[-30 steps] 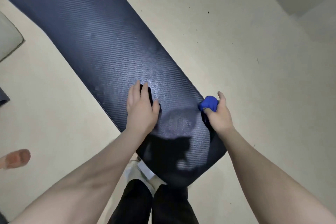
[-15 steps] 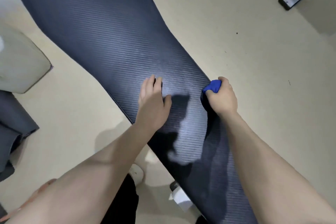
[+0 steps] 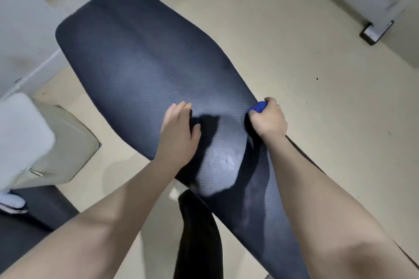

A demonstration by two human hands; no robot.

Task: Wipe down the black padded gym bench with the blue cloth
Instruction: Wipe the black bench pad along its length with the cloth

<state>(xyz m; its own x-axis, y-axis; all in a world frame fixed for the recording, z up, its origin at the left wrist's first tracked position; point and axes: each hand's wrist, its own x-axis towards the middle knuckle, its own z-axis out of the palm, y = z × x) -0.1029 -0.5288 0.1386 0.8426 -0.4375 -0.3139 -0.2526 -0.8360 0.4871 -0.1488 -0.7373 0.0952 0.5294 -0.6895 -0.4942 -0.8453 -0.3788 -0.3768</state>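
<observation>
Right hand (image 3: 268,120) is fisted around the bunched blue cloth (image 3: 257,107), pressing it on the right edge of the bench (image 3: 140,52), about mid-length. Left hand (image 3: 179,130) lies flat, fingers together, on the pad near its left edge, bracing. No clear wipe marks visible. My read: mid-task; far end of the bench likely not yet wiped.
</observation>
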